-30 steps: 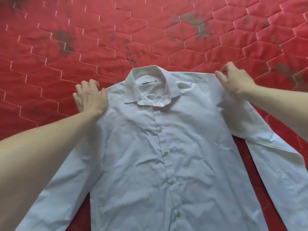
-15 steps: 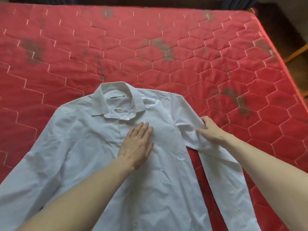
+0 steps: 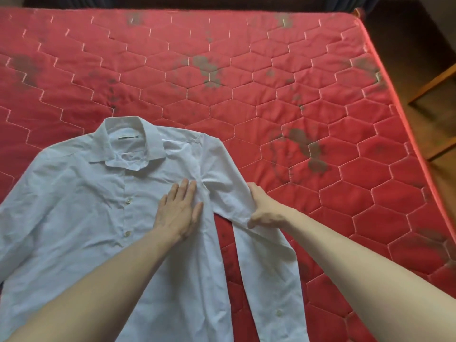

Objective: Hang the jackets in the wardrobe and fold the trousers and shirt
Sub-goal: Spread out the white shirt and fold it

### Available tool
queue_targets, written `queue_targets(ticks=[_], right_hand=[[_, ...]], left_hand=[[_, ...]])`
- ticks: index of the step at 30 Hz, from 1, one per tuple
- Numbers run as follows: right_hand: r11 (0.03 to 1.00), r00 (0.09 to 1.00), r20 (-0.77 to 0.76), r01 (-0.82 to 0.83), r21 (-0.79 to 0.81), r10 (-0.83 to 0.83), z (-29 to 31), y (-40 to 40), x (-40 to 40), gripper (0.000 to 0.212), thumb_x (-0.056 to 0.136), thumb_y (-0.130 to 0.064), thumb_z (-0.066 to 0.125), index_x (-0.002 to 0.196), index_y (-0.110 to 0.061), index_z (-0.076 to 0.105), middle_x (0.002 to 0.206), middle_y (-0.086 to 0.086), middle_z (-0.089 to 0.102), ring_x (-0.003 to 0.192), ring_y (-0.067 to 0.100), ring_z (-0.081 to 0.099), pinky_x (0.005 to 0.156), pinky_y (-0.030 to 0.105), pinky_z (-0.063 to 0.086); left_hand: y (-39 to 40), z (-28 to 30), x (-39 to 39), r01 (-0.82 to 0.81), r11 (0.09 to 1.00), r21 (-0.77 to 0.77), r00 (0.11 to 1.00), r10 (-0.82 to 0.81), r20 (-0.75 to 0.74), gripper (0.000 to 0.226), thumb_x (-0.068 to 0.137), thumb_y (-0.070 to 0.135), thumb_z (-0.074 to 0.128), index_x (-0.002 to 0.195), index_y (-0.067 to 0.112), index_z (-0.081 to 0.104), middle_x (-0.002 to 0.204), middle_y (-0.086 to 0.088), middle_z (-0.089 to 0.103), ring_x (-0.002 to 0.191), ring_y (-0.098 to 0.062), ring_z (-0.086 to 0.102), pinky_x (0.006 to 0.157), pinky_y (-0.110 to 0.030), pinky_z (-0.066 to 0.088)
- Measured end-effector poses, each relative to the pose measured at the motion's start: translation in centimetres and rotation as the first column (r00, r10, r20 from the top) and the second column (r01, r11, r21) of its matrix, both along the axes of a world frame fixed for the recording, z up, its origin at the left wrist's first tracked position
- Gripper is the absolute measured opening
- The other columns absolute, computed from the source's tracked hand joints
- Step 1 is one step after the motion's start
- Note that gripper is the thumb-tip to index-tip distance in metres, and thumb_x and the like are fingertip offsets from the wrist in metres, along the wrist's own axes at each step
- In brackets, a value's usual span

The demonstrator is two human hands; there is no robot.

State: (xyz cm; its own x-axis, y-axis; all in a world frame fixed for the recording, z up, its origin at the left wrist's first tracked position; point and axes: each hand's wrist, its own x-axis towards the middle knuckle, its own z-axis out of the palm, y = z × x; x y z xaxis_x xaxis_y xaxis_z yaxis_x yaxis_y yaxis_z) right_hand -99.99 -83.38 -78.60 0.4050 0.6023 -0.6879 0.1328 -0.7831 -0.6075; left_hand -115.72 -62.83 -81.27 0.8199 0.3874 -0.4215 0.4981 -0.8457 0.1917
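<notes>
White shirt [image 3: 93, 206] with pale buttons, red mattress [image 3: 246, 77] quilted in hexagons, dark grey stains

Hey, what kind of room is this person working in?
Probably a bedroom: a bare red quilted mattress fills the view, a white shirt is spread on it, with wooden floor beside it.

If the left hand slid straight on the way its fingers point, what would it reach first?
Probably the puckered armhole seam of the white shirt, just beyond the left hand fingertips; past that, bare red mattress.
</notes>
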Motion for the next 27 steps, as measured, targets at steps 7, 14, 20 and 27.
queue_targets(ticks=[7, 14, 20, 27], right_hand=[[0.993, 0.945, 0.305, -0.116, -0.037, 0.122, 0.7, -6.3, -1.1, 0.034, 0.076, -0.001, 0.059, 0.099, -0.015, 0.037, 0.088, 0.004, 0.059, 0.081, 0.035, 0.057, 0.068, 0.048, 0.046], [0.989, 0.569, 0.809, -0.067, -0.129, 0.144, 1.8, -10.2, 3.9, 0.048, 0.078, 0.015, 0.052, 0.118, -0.013, 0.053, 0.101, 0.006, 0.05, 0.09, 0.033, 0.055, 0.057, 0.042, 0.042], [0.928, 0.385, 0.867, 0.064, -0.366, 0.316, 3.6, -13.5, 9.7, 0.032, 0.092, -0.001, 0.056, 0.124, -0.006, 0.06, 0.106, 0.016, 0.053, 0.091, 0.039, 0.057, 0.059, 0.045, 0.049], [0.917, 0.243, 0.941, 0.264, -0.299, 0.236, 4.7, -18.7, 13.9, 0.038, 0.077, 0.018, 0.062, 0.114, 0.005, 0.062, 0.092, 0.028, 0.05, 0.076, 0.046, 0.056, 0.061, 0.054, 0.047]], left_hand=[[-3.6, 2.3, 2.3, -0.06, 0.996, -0.066, 0.991, 0.051, -0.127, 0.069, 0.109, 0.051, 0.027, 0.166, 0.023, 0.0, 0.175, -0.002, 0.003, 0.159, -0.03, 0.01, 0.125, -0.051, 0.024], [-4.0, 2.2, 1.9, 0.061, 0.998, -0.004, 0.943, -0.059, -0.327, 0.075, 0.106, 0.052, 0.033, 0.164, 0.037, -0.013, 0.172, -0.006, -0.019, 0.158, -0.044, -0.006, 0.119, -0.063, 0.025], [-3.1, 2.6, 1.7, 0.139, 0.99, 0.008, 0.931, -0.128, -0.341, 0.081, 0.102, 0.068, 0.028, 0.164, 0.033, -0.01, 0.172, -0.008, -0.021, 0.159, -0.037, -0.014, 0.123, -0.064, 0.014], [-2.8, 1.3, 5.5, 0.163, 0.986, 0.021, 0.985, -0.161, -0.068, 0.067, 0.107, 0.057, 0.023, 0.163, 0.021, 0.014, 0.175, -0.003, 0.002, 0.161, -0.023, 0.002, 0.125, -0.05, 0.018]])
